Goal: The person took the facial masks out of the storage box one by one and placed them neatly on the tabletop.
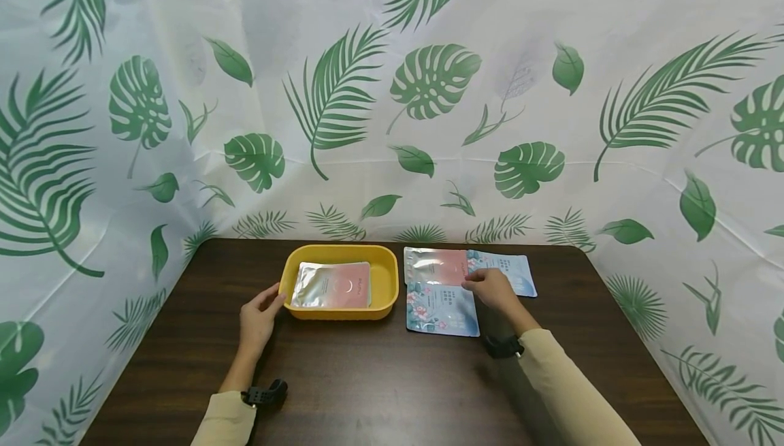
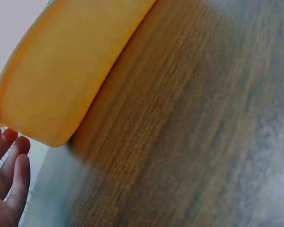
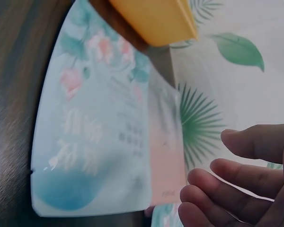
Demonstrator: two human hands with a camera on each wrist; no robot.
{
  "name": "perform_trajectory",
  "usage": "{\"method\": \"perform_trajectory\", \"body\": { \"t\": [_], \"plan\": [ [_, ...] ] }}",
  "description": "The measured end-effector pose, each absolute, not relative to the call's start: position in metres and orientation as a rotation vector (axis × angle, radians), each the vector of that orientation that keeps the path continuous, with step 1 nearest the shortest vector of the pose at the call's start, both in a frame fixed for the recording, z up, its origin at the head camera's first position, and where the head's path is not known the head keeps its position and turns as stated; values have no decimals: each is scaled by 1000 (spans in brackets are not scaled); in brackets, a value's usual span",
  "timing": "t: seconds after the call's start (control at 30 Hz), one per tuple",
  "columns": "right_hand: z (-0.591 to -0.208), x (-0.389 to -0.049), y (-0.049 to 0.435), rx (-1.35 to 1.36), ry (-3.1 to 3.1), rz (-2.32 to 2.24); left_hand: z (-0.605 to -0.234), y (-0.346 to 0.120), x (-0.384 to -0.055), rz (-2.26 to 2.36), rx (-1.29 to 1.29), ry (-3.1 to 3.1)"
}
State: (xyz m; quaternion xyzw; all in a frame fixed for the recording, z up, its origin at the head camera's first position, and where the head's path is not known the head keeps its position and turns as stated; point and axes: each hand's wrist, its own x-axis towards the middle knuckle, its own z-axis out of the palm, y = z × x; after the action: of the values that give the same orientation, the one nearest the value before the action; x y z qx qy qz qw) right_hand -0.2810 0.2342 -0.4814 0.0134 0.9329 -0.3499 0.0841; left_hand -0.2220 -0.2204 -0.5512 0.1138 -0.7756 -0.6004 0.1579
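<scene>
A yellow tray (image 1: 384, 306) holds a flat silver-and-pink pouch (image 1: 331, 286). At the tray's left end is my left hand (image 1: 257, 316); its thumb and forefinger appear to hold the rim, while the other fingers extend loosely. My right hand (image 1: 493, 289) hovers over the pouches right of the tray, thumb and fingers apart, nothing between them. Below it lies a blue floral pouch (image 1: 441, 310). Another silver-and-pink pouch (image 1: 431, 265) lies behind that one. A second blue pouch (image 1: 514, 272) is at the right, partly hidden by the hand.
The dark wood table (image 1: 367, 378) carries the tray and pouches near its back edge. A white leaf-print cloth (image 1: 367, 92) hangs behind and along both sides. Each wrist wears a black band (image 1: 265, 393).
</scene>
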Motion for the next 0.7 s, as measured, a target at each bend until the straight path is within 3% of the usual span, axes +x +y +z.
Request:
{"method": "perform_trajectory", "body": {
  "t": [0.7],
  "plan": [
    [-455,-302,202,-14,2588,-1350,-556,-221,-224,-1669,371,-2226]
  ]
}}
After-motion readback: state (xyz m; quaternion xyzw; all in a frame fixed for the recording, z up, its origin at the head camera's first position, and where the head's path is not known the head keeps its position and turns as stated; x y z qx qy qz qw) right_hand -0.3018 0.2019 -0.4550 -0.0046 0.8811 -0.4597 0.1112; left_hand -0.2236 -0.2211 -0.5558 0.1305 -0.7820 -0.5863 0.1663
